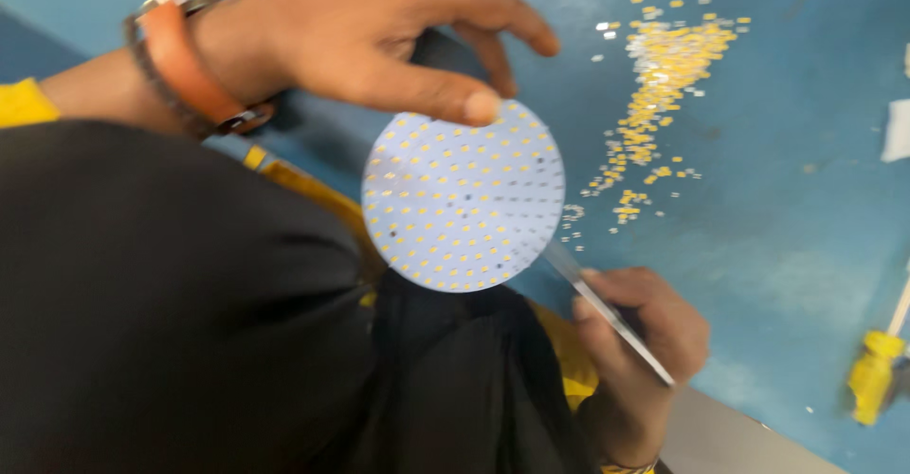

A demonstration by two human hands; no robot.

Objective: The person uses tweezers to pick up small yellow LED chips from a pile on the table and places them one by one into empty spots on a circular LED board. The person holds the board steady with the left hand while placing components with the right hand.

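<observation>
Round white board (464, 201) dotted with yellow chips — tilted, held off the table; thin metal tweezers (616, 320) beneath.

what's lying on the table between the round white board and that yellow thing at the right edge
In the head view, the right hand with its thin metal tweezers sits nearest the round board; past it is bare blue table up to the yellow object.

The left hand (379, 28), with an orange-strapped wristwatch (185, 57) on its wrist, pinches the upper rim of a round white LED board (463, 196) dotted with small yellow chips and holds it tilted above the blue table (787, 218). The right hand (640, 341) grips metal tweezers (607, 308) whose tips reach the board's lower right edge. A scatter of loose yellow LED chips (654, 85) lies on the table beyond the board, and a yellow object (874, 374) sits near the right edge.
</observation>
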